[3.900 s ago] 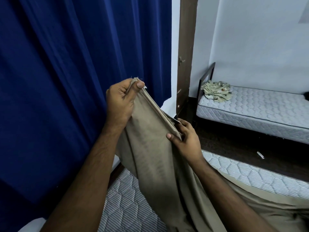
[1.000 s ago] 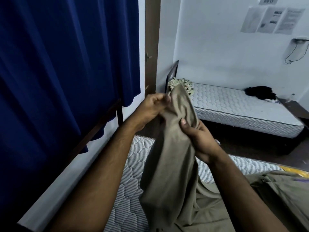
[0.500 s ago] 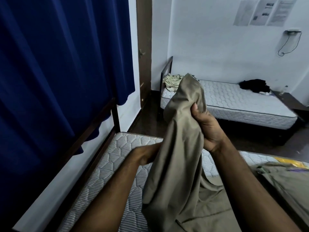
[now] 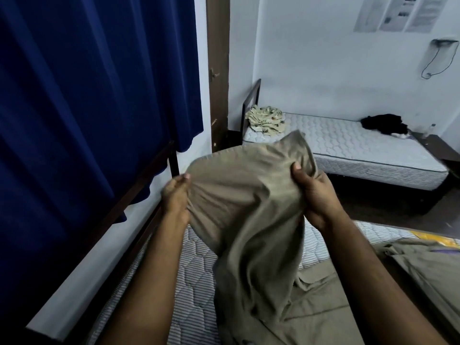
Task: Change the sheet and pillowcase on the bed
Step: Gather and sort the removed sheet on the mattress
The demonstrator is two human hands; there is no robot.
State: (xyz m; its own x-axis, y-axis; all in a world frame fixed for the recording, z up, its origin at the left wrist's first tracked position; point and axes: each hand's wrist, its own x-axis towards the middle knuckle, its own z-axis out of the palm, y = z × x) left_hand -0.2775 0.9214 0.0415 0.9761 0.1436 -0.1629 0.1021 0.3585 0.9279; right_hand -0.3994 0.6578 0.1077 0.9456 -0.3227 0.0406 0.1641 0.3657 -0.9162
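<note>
- Sheet (image 4: 249,195): khaki cloth, held up in front of the chest over the near mattress (image 4: 196,270); its lower part hangs down and trails onto the mattress, where more of it lies bunched.
- Left hand (image 4: 175,195): the sheet's left edge is gripped, fingers curled into the cloth.
- Right hand (image 4: 316,192): the right side is pinched near a raised corner, thumb on top, fabric gathered under the fingers.
- A span of cloth is stretched between the two hands; a hemmed edge is seen along the top.
- Step judged: an edge or corner of the fresh sheet is being found and opened out, ahead of spreading. The sheet is not yet laid; the quilted mattress is bare at left.
- Whether this piece is the sheet or the pillowcase cannot be told for sure; it is judged a sheet from the amount of trailing cloth.
- No pillow is seen.
- Next move is judged to call for both grips to be kept, the hands drawn wider apart, and the cloth lifted and cast toward the headboard (image 4: 139,190) end so a corner can be tucked there.
- Care is needed that the hanging fold is not trapped under the spread part.
- Elsewhere: blue curtain (image 4: 87,95) at left; far bed (image 4: 348,148) with a crumpled patterned cloth (image 4: 266,119) and a dark garment (image 4: 384,123) on it.
</note>
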